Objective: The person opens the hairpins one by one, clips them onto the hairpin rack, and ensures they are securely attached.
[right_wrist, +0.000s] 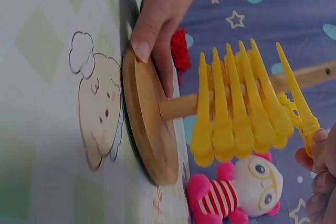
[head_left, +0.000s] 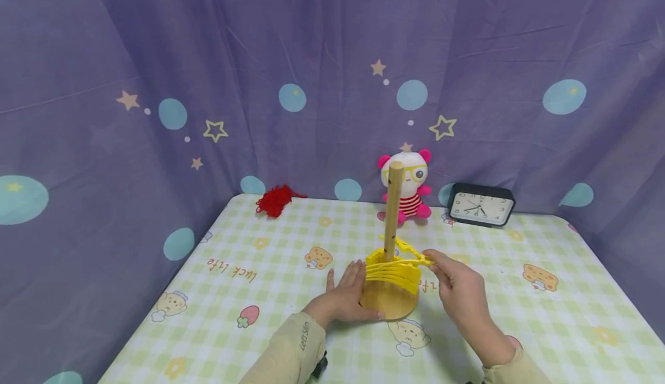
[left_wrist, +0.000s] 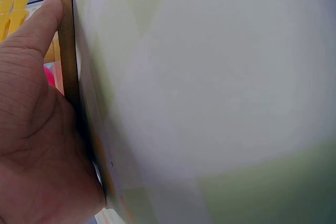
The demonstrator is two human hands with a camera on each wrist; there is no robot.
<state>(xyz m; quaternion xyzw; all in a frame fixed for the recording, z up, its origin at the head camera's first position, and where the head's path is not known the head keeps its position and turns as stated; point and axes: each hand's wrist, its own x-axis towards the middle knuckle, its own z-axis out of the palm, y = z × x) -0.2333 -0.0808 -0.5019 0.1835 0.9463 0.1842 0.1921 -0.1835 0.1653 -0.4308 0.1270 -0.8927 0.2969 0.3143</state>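
A wooden stand has a round base point(head_left: 389, 303) and an upright post point(head_left: 393, 205). Around the lower post sit several yellow plastic alligator clips point(head_left: 392, 273), stacked one above another. My left hand point(head_left: 343, 298) holds the base at its left and front edge, the thumb along the rim. Just above the stack, my right hand point(head_left: 464, 293) pinches one more yellow clip point(right_wrist: 295, 85) by its rear end. The clip's two arms are spread, one on either side of the post in the head view. Whether they touch the post is hard to tell.
Behind the stand sits a panda plush toy point(head_left: 409, 179) in a striped shirt. A black alarm clock point(head_left: 481, 205) stands at the back right. Red tangled yarn point(head_left: 275, 201) lies at the back left. A checked cloth point(head_left: 249, 280) covers the table, with a purple curtain behind.
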